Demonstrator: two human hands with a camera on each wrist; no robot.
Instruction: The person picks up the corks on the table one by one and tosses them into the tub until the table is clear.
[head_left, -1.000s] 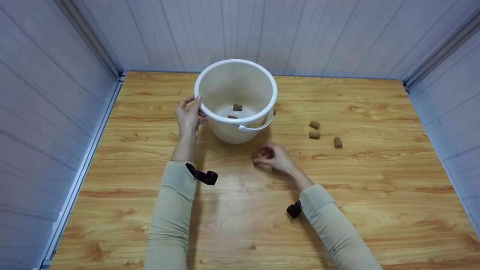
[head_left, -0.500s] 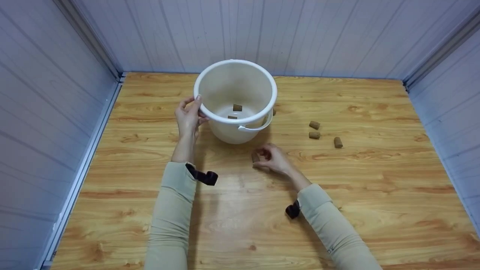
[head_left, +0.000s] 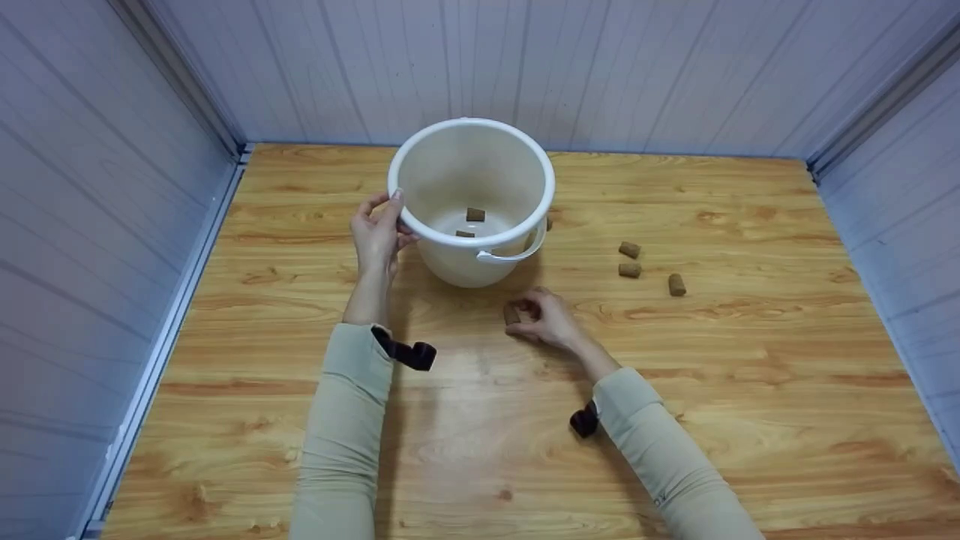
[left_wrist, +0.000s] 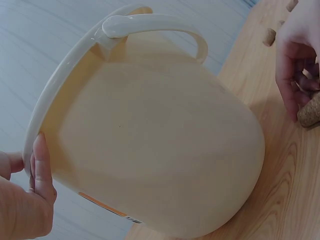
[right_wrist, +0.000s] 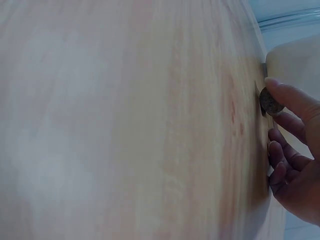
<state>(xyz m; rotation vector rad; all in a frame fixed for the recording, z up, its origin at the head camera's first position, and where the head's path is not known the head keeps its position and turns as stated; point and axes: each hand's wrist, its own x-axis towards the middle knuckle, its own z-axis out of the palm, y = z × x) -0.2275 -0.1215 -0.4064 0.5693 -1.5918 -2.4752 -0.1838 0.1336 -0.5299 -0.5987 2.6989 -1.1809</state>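
A cream plastic bucket (head_left: 465, 268) with a white rim and handle stands tilted toward the viewer at the back of the wooden surface. My left hand (head_left: 375, 238) grips its left rim, thumb over the edge and fingers underneath, as the left wrist view (left_wrist: 30, 200) also has it. Inside the bucket lie two corks, one (head_left: 475, 214) fully visible and one (head_left: 465, 234) partly hidden by the rim. In front of the bucket, my right hand (head_left: 551, 319) pinches another cork (right_wrist: 271, 102) between thumb and fingers, close over the wood.
To the right on the wooden surface (head_left: 750, 360) lie three loose corks, two (head_left: 629, 259) close together and one (head_left: 676, 285) apart. Another cork (head_left: 549, 224) peeks out behind the bucket's handle (head_left: 517, 256). Pale panel walls (head_left: 600, 75) enclose the back and sides.
My right hand has shifted very slightly left and its thumb has moved down along the cork, which shows more now. The left hand and bucket stay put.
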